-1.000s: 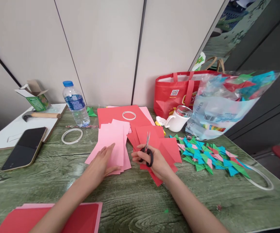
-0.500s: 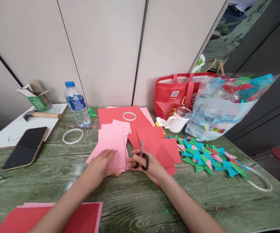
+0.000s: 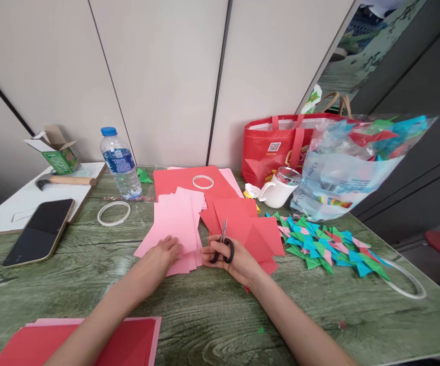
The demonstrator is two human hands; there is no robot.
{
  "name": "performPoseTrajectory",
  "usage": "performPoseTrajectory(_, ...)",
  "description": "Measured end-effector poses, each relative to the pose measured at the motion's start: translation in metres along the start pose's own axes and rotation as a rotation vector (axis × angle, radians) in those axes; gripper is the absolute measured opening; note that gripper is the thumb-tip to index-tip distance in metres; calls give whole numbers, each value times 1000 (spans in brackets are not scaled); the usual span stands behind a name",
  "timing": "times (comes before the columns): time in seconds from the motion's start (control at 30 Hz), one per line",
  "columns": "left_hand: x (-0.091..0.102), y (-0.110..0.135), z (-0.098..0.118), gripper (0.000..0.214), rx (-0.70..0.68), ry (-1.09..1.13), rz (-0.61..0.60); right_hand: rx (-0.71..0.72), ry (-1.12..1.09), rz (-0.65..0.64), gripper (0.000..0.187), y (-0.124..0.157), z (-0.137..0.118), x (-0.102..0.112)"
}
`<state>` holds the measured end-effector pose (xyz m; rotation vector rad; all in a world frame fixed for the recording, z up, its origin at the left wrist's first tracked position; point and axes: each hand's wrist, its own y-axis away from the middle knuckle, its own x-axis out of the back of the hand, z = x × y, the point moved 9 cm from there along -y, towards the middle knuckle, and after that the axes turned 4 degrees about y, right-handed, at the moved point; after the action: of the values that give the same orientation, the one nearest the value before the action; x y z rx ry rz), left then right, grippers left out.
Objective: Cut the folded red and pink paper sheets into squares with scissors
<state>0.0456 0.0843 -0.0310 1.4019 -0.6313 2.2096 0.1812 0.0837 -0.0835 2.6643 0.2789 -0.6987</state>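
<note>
scissors point(image 3: 223, 237) were held in the right hand point(image 3: 238, 260) near red slips point(image 3: 238, 208); pink slips point(image 3: 174, 218) on the desk point(image 3: 197, 315) were partly covered by the loosely extended left hand point(image 3: 165, 254).

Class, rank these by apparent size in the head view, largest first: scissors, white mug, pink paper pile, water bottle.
1. Pink paper pile
2. Water bottle
3. White mug
4. Scissors
</note>
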Motion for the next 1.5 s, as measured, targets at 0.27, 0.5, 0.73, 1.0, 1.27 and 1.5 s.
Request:
performPoseTrajectory(0.27, 39, 6, 4, 21, 21, -141, 441, -11, -11, -63, 34, 2, 1, -6)
performPoseTrajectory(0.5, 72, 24, 27, 12, -50, 93, 749, 82, -29, -115, 36, 6, -9, -16)
performPoseTrajectory(0.73, 51, 18, 54, 16, -281, 339, 526, 207, -74, -107, 26, 2, -14, -16)
performPoseTrajectory(1.0, 35, 23, 75, 21, -479, 297, 415, 267, -107, -153, 29, 6, -21, -19)
performPoseTrajectory(1.27, 45, 38, 86, 30, -596, 364, 447, 196, -121, -140, 25, 8, -8, -22)
performPoseTrajectory(1.5, 29, 24, 78, 33, -374, 380, 206, 230, -36, -25, 24, 8, -13, -11)
